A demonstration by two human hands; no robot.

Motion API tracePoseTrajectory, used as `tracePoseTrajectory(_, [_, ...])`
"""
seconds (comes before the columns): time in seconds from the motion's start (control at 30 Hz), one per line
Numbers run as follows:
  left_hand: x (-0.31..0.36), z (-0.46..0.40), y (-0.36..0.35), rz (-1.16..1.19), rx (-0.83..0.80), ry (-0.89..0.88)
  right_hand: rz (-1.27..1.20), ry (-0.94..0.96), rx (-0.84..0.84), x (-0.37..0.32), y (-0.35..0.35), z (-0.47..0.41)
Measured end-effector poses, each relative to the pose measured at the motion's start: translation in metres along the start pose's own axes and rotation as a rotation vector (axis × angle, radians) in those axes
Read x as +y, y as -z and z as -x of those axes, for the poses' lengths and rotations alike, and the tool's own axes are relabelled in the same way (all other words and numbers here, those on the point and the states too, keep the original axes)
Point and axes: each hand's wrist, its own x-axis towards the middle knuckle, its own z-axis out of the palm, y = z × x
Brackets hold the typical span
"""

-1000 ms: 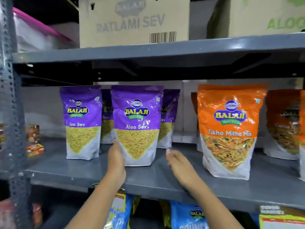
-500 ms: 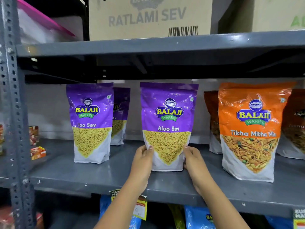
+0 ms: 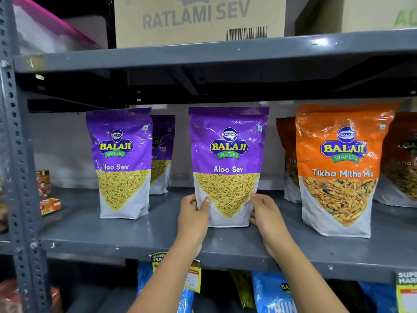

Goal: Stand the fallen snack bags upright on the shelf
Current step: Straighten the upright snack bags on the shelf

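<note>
A purple Aloo Sev bag [image 3: 228, 159] stands upright in the middle of the grey shelf [image 3: 158, 242]. My left hand [image 3: 194, 215] grips its lower left edge and my right hand [image 3: 264, 211] grips its lower right edge. Another purple Aloo Sev bag [image 3: 120, 161] stands upright to the left, with a third purple bag [image 3: 163, 154] behind it. To the right stands an orange Tikha Mitha Mix bag [image 3: 339, 168], with more orange bags behind it, one at the left [image 3: 286, 159] and one at the far right [image 3: 401, 161]. No bag in view lies flat.
A perforated steel post [image 3: 20, 177] runs down the left side. Small red boxes [image 3: 48, 199] sit at the shelf's far left. Cardboard cartons [image 3: 198, 19] rest on the upper shelf. Blue bags [image 3: 273, 294] and price tags [image 3: 191, 276] show below the shelf edge.
The middle purple bag has shifted right along the shelf, away from the left bag. Both hands have closed on its lower edges. The view has drawn closer to the shelf.
</note>
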Motion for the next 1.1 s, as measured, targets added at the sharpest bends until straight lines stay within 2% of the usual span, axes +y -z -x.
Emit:
tracePoseTrajectory(0.23, [-0.002,-0.001,0.001,-0.040,0.028,0.002,0.039,-0.029,-0.039,-0.015,0.008,0.014])
tracePoseTrajectory(0.3, [-0.001,-0.002,-0.001,-0.015,0.048,0.012,0.051,0.042,-0.012,-0.020,0.028,0.023])
tracePoseTrajectory(0.37, [-0.001,-0.002,-0.002,-0.017,0.065,0.006,0.057,0.264,0.174,-0.025,0.061,0.039])
tracePoseTrajectory(0.43, [-0.003,-0.004,-0.005,-0.032,0.083,0.009,0.064,0.498,0.447,-0.027,0.103,0.057])
tracePoseTrajectory(0.5, [-0.002,-0.004,-0.008,-0.060,0.103,-0.015,0.153,0.553,0.596,-0.025,0.149,0.054])
tracePoseTrajectory(0.57, [-0.001,-0.002,-0.011,-0.078,0.107,-0.019,0.216,0.377,0.501,-0.026,0.193,0.037])
tracePoseTrajectory(0.63, [-0.001,-0.001,-0.011,-0.091,0.109,-0.008,0.202,0.191,0.252,-0.030,0.225,0.021])
tracePoseTrajectory(0.67, [0.001,-0.001,-0.010,-0.097,0.118,-0.002,0.197,0.151,0.138,-0.031,0.236,0.013])
tracePoseTrajectory(0.73, [0.000,-0.002,-0.008,-0.121,0.125,0.009,0.210,0.115,0.035,-0.031,0.247,-0.001])
tracePoseTrajectory(1.1, [0.010,0.012,-0.012,-0.281,0.108,0.014,0.212,0.095,-0.002,-0.020,0.243,-0.023])
